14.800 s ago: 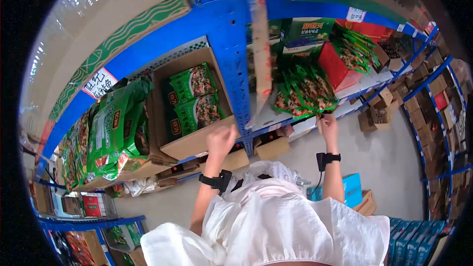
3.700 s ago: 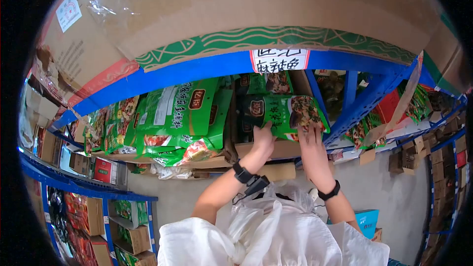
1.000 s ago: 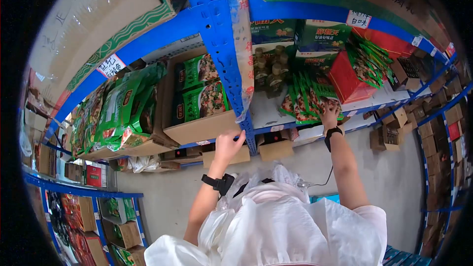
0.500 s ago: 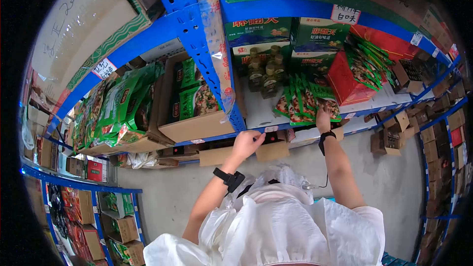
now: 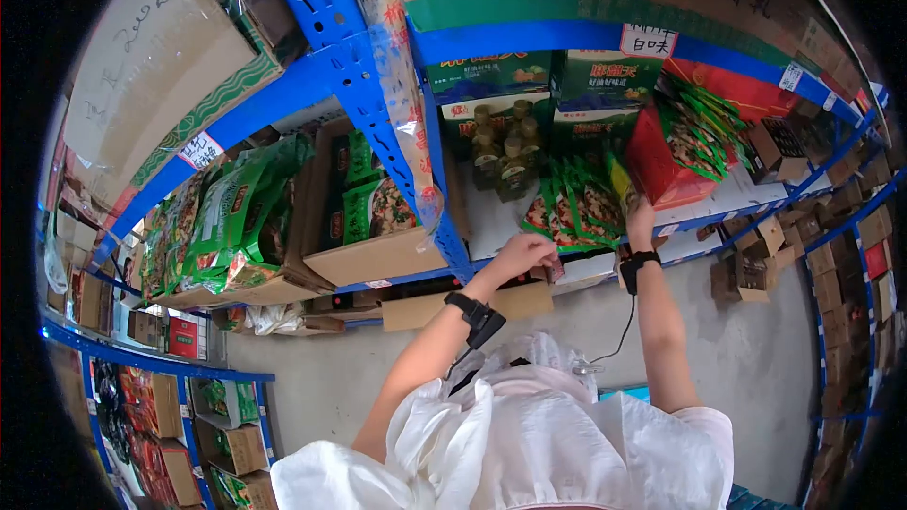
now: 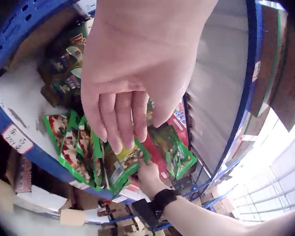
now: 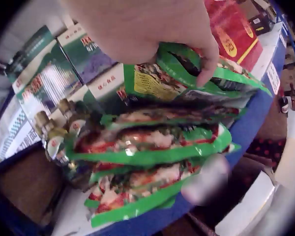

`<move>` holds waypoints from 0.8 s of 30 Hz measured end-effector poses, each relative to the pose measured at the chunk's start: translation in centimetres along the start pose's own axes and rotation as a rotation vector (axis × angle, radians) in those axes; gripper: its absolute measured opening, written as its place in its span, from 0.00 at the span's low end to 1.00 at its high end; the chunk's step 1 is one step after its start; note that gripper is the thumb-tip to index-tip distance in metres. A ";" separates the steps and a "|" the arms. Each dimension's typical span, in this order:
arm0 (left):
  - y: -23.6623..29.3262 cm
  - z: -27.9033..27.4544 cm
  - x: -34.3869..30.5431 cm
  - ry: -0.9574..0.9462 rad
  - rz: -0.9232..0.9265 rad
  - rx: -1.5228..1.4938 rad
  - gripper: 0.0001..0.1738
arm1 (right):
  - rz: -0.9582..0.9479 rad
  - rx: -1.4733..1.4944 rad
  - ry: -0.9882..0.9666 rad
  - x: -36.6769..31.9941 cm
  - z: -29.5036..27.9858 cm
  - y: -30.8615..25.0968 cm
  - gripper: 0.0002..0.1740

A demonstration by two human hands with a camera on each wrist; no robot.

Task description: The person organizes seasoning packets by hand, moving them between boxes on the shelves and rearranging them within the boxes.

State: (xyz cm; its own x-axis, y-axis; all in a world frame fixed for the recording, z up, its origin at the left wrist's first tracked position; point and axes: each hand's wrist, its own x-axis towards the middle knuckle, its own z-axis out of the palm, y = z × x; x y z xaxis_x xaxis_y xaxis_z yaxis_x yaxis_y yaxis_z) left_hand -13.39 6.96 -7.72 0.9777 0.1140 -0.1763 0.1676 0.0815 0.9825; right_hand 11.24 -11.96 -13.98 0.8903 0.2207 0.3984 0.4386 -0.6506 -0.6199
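Green seasoning packets [image 5: 574,208] with food photos lean in a row at the shelf's front edge. At the row's right end my right hand [image 5: 641,224] pinches one packet [image 5: 621,181] by its side, tilted away from the others; the right wrist view shows that packet [image 7: 157,84] under my hand [image 7: 147,29]. My left hand [image 5: 525,257] hovers before the row's left end, fingers loosely bent, holding nothing. In the left wrist view, this hand [image 6: 132,78] overlaps the packets [image 6: 78,147], and my right hand [image 6: 150,176] shows beyond it.
Oil bottles [image 5: 510,156] stand left of the packets, before green boxes [image 5: 605,80]. A red box [image 5: 671,165] with more packets on it is to the right. A blue post [image 5: 378,123] divides this bay from an open carton [image 5: 368,260] of green bags.
Both hands were at the carton's green bag 3.7 s ago. Since half a second ago, my left hand has moved right toward the packet row, and my right hand has tilted the end packet aside.
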 end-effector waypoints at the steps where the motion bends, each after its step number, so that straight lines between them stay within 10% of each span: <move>1: 1.0 0.1 0.4 -0.026 -0.127 0.021 0.19 | -0.064 0.029 0.069 0.9 -0.2 0.8 0.10; 11: 2.9 2.1 4.4 -0.069 -0.270 -0.583 0.40 | -0.408 0.069 -0.010 0.7 -11.1 -6.8 0.13; 24: 1.7 2.8 -5.0 -0.239 -0.520 -0.864 0.43 | -0.775 -0.366 -0.765 -10.6 -19.8 -19.1 0.07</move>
State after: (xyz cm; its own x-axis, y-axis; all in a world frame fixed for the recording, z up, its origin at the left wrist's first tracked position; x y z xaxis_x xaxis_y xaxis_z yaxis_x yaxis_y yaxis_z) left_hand -17.68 3.75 -5.03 0.8259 -0.3300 -0.4571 0.5206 0.7577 0.3936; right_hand -8.95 -16.30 7.04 0.2931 0.9561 -0.0060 0.9507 -0.2921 -0.1041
